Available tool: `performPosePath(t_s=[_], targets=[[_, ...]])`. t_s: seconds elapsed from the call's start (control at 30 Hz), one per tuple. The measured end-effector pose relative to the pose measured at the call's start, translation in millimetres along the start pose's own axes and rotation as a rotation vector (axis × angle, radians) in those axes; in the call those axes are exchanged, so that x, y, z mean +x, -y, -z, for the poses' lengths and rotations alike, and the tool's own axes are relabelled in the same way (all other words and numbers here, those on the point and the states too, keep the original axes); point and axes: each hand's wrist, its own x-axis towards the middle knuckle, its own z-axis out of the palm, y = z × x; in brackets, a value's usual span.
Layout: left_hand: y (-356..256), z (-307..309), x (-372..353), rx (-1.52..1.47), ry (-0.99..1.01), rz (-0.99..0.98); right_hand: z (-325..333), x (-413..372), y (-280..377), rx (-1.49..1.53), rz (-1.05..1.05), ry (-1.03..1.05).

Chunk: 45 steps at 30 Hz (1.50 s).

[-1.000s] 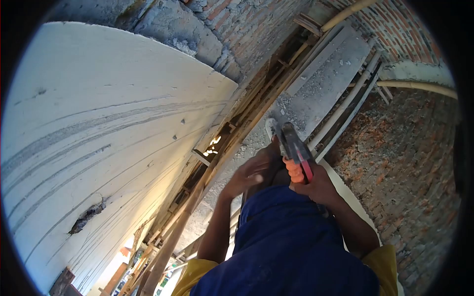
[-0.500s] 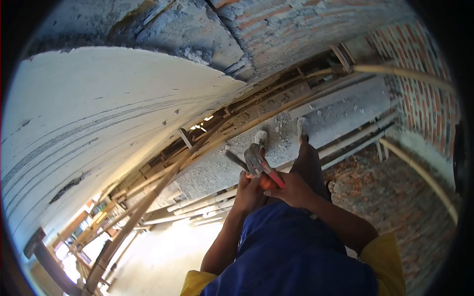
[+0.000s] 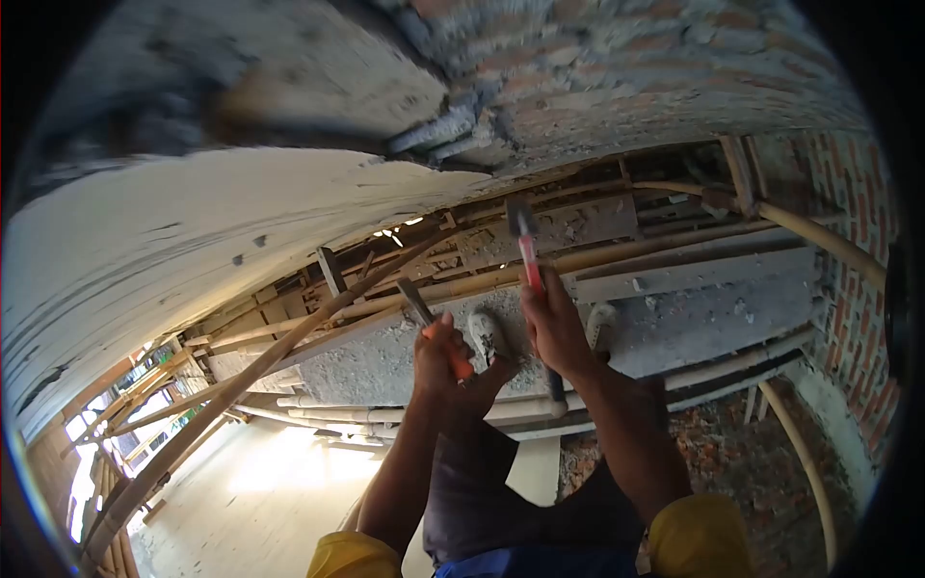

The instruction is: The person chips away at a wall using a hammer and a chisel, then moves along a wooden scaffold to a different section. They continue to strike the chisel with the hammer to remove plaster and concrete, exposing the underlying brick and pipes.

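My left hand (image 3: 438, 358) is closed around the orange handle of a chisel (image 3: 416, 301). The chisel's flat grey blade points up and away from me. To its right, my right hand (image 3: 556, 323) grips a hammer (image 3: 529, 252) by its red shaft, close below the head. The hammer's dark grip end shows below that hand, and its metal head is raised towards the broken wall edge. The two tools are apart and neither touches the wall.
I stand on a dusty scaffold plank (image 3: 694, 289) scattered with rubble. Bamboo poles (image 3: 819, 236) run along and across it. Ahead is a wall of smooth plaster (image 3: 241, 222) and exposed brick (image 3: 636, 87). Below right lies a rubble-covered floor (image 3: 713, 482).
My hands, close together before with both tools crossing, have moved apart. The chisel is now to the left, and the hammer is raised on the right. My view has shifted too.
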Motion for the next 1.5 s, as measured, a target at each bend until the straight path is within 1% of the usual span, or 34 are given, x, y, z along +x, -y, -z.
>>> performPosePath(t_s=[0.03,0.1,0.13,0.2,0.27,0.3,0.37,0.4,0.5,0.53,0.63,0.67,0.77,0.8,0.87,0.9,0.97,1.0,1.1,1.13,1.23,1.3,1.33,1.37,1.4,1.43,1.47,1.5], targets=[[4.9,0.5,33.1,0.01,-0.006,-0.042,4.5,26.9,-20.9,0.18,-0.013,0.02],[5.8,2.0,88.2,0.008,0.061,-0.101,-1.7,70.6,-49.1,0.407,0.08,-0.004],[3.9,0.7,111.1,0.008,0.055,-0.144,-5.4,91.9,-63.1,0.519,0.133,-0.018],[1.4,1.9,151.1,0.012,0.047,-0.227,-9.0,127.8,-95.9,0.535,0.185,-0.084],[-3.9,20.5,197.1,-0.09,0.14,-0.27,-9.3,162.0,-123.3,0.518,0.247,-0.189],[-8.2,19.6,212.6,-0.141,0.189,-0.295,-9.3,174.9,-131.5,0.589,0.23,-0.186],[-16.1,5.5,230.3,-0.324,0.081,-0.262,-13.3,190.9,-144.2,0.73,0.183,-0.172],[-23.0,-4.9,236.0,-0.415,0.038,-0.248,-18.0,200.7,-150.3,0.726,0.213,-0.199],[-33.5,2.8,270.8,-0.322,0.339,-0.277,-27.2,228.0,-166.8,0.584,0.306,-0.276],[-37.6,6.9,284.2,-0.306,0.379,-0.281,-28.9,235.6,-173.4,0.544,0.332,-0.273],[-40.2,-6.5,291.2,-0.395,0.357,-0.258,-41.2,249.9,-176.5,0.555,0.398,-0.261],[-39.4,-12.1,292.5,-0.364,0.331,-0.29,-48.9,258.1,-179.5,0.627,0.413,-0.241],[-45.1,-6.8,316.7,-0.394,0.47,-0.291,-69.8,271.3,-178.7,0.528,0.371,-0.269],[-44.2,-7.1,319.0,-0.36,0.443,-0.359,-72.9,270.2,-174.4,0.409,0.31,-0.231],[-42.8,-9.7,321.9,-0.29,0.388,-0.495,-89.1,283.6,-188.5,0.269,0.387,-0.237],[-47.1,-4.7,325.1,-0.36,0.381,-0.434,-93.1,286.4,-190.4,0.2,0.425,-0.242],[-57.3,4.6,324.1,-0.501,0.361,-0.31,-94.4,290.3,-193.6,0.199,0.384,-0.192],[-58.4,4.8,323.6,-0.521,0.392,-0.31,-93.3,291.9,-194.3,0.193,0.375,-0.179],[-53.3,-2.1,328.7,-0.487,0.319,-0.41,-87.4,289.7,-189.9,0.213,0.313,-0.133],[-53.5,-1.9,331.9,-0.496,0.329,-0.421,-86.6,288.3,-187.7,0.229,0.282,-0.119],[-54.6,2.2,339.4,-0.492,0.33,-0.448,-94.1,299.2,-201.1,0.121,0.394,-0.223],[-49.8,-6.2,329.8,-0.456,0.3,-0.448,-95.3,296.9,-197.7,0.137,0.373,-0.243],[-48.3,-1.7,336.8,-0.448,0.31,-0.464,-96.6,294.8,-196.7,0.139,0.36,-0.254],[-53.1,8.2,346.5,-0.44,0.323,-0.479,-101.6,298.4,-201.2,0.209,0.377,-0.26],[-56.4,14.8,355.4,-0.433,0.342,-0.485,-105.7,301.3,-206.0,0.259,0.379,-0.212],[-55.7,15.7,350.3,-0.297,0.266,-0.512,-120.9,321.8,-223.7,0.411,0.369,-0.176],[-70.2,60.0,388.5,-0.295,1.057,-0.25,-125.1,324.5,-227.0,0.379,0.48,-0.26],[-73.5,56.8,384.8,-0.166,1.069,-0.274,-123.5,319.1,-222.5,0.322,0.472,-0.313]])
